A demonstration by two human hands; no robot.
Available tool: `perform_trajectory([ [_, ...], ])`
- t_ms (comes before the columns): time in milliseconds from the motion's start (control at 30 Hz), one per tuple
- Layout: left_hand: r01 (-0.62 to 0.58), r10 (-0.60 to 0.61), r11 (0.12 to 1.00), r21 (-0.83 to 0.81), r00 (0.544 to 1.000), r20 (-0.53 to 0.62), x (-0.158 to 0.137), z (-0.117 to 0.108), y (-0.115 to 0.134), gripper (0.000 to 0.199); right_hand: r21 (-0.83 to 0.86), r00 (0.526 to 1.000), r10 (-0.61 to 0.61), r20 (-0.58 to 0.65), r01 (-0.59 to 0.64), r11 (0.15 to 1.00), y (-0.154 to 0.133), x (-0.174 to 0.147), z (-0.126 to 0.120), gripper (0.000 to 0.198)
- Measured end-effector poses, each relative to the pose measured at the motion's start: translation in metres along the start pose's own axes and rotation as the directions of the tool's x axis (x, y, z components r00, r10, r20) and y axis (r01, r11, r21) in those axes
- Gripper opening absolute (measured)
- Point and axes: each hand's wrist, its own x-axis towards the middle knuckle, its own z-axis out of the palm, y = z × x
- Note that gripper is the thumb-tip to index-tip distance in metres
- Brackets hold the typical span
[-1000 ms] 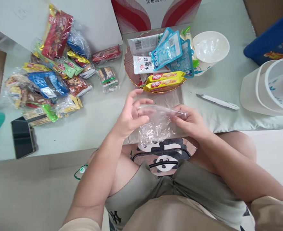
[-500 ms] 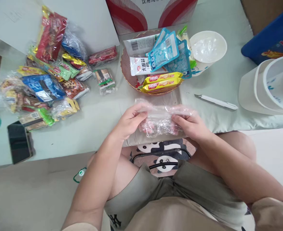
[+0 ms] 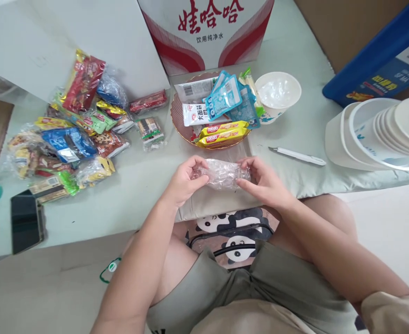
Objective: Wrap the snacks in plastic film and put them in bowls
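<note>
A crumpled clear plastic bag (image 3: 223,175) is stretched between both hands, just above the near edge of the table. Its left end is pinched by the thumb and fingers of my left hand (image 3: 186,180). My right hand (image 3: 262,181) grips the other end, thumb in front and fingers behind. Beyond the bag stands a pinkish, gold-rimmed bowl (image 3: 179,129) filled with packaged snacks. Two yellow wafer packs (image 3: 223,134) lie at the bowl's near side, with blue pouches (image 3: 225,97) behind them.
Packaged snacks (image 3: 70,144) form a pile on the left, near a phone (image 3: 26,221). Right of the bowl are a paper cup (image 3: 279,99) holding clear plastic, a utility knife (image 3: 297,156) and a white bin (image 3: 340,139) with stacked cups. A carton (image 3: 207,51) stands behind.
The bag has been crumpled into a narrower bundle, and my hands have come closer together. The camera view has tilted up, showing more of the carton.
</note>
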Motion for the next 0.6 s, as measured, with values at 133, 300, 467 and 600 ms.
perform_trajectory([
  [133, -0.002, 0.009, 0.999, -0.046, 0.986, 0.164, -0.002, 0.002, -0.008, 0.044, 0.147, 0.963, 0.092, 0.254, -0.132, 0.980, -0.008, -0.006, 0.002, 0.045],
  [300, -0.382, 0.483, 0.776, 0.501, 0.872, -0.083, -0.003, 0.007, -0.014, 0.025, 0.104, 0.951, 0.099, 0.294, -0.135, 0.985, -0.017, -0.011, 0.006, 0.022],
  [467, -0.489, 0.414, 0.704, 0.514, 0.872, 0.262, -0.020, 0.014, 0.001, 0.027, 0.024, 0.972, -0.095, 0.214, 0.092, 0.995, -0.016, -0.009, 0.010, 0.014],
  [600, -0.254, 0.070, 0.778, 0.574, 0.944, 0.323, -0.029, 0.022, 0.007, 0.017, -0.163, 0.977, -0.213, 0.019, 0.213, 0.963, -0.009, -0.008, 0.016, 0.016],
])
